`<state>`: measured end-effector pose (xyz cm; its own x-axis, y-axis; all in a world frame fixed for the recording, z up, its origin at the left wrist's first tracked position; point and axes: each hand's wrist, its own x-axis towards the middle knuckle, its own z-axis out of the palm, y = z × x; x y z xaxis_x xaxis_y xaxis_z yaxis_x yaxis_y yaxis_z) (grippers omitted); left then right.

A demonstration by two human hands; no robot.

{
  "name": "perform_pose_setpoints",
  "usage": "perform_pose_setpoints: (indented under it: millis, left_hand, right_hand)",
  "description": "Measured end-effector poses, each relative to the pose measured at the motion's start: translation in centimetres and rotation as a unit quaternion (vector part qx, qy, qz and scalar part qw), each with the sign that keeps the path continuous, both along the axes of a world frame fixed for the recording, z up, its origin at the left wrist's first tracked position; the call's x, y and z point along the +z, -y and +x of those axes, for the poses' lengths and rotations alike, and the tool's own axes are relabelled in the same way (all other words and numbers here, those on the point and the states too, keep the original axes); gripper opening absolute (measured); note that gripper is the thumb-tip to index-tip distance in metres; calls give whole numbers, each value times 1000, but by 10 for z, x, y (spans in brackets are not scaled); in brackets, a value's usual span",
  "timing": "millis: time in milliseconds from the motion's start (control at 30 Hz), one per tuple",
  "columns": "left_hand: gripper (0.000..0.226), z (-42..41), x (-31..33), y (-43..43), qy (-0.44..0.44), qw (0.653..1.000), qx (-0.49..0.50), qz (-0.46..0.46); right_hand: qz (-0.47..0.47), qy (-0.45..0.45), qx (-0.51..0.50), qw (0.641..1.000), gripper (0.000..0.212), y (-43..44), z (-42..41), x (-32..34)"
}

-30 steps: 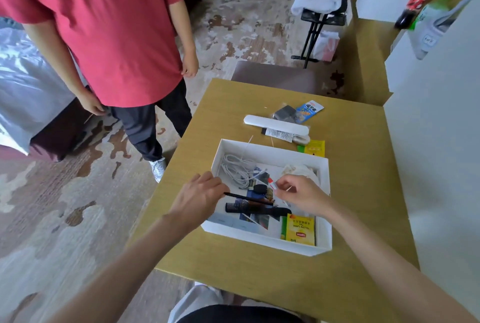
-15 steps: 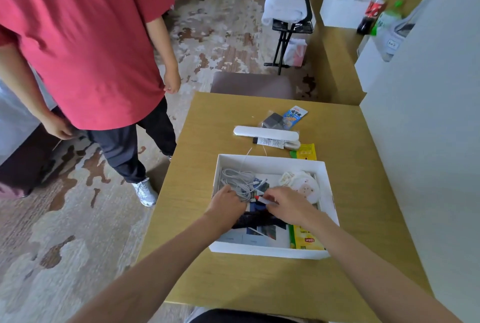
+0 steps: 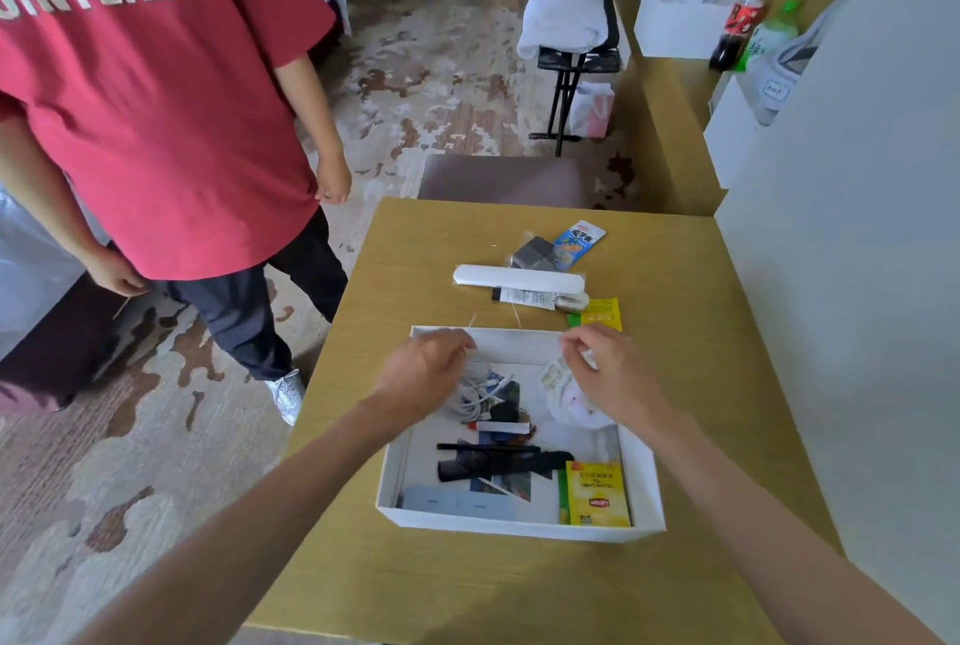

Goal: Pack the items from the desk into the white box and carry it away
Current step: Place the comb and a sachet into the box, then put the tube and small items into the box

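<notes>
1. While the left hand (image 3: 423, 369) and right hand (image 3: 610, 377) are hovering over the far end of the white box (image 3: 519, 525), both sets of fingers (image 3: 453, 342) are curling inward. Cannot tell whether either is pinching anything, as the tips are facing away.
2. Box is sitting on the counter (image 3: 467, 587), already holding a coiled cable (image 3: 470, 387), black comb (image 3: 498, 467), yellow tea packet (image 3: 597, 494) and a white pouch (image 3: 571, 403).
3. Judging packing as mid-way: white case (image 3: 519, 278), blue packet (image 3: 579, 239), grey packet (image 3: 535, 252) and yellow sachet (image 3: 600, 316) are lying just beyond the far rim.
4. Next move is probably calling for a reach over the rim, taking the case first. It is long, so laying it flat lengthwise.
5. Person in a red shirt (image 3: 156, 99) is standing beside the counter's left edge, chair (image 3: 504, 179) beyond it, wall (image 3: 831, 332) close on the right. They are likely crowding the carry-out route; nothing seems to be blocking the reach itself.
</notes>
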<state>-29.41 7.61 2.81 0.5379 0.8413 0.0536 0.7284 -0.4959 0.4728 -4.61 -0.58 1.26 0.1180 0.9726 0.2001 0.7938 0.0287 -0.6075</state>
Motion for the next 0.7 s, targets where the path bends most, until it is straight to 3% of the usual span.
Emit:
perform_pose_setpoints:
  millis: [133,233,333,433,533,700]
  left_hand:
    - [22,17,-1,-38,109,984,131,-51]
    - [23,31,-9,-67,79,979,170,-82]
    - [24,48,-22,-97,28,984,123,-124]
    - [28,66,-38,-132,-26,991,57,-116]
    - [33,83,-56,-162,-64,991,14,-120]
    - [51,109,-86,-196,-136,984,-65,-90]
  right_hand:
    - [-48,-31,-36,998,13,-32,34,5]
    - [-147,20,-62,987,16,-63,50,2]
    - [-250,54,-101,961,18,-95,61,-10]
    - [-308,29,-141,940,37,-122,71,-32]
    - [-315,-32,-171,933,69,-145,77,-52]
    - [-292,-31,-193,936,86,-174,73,-80]
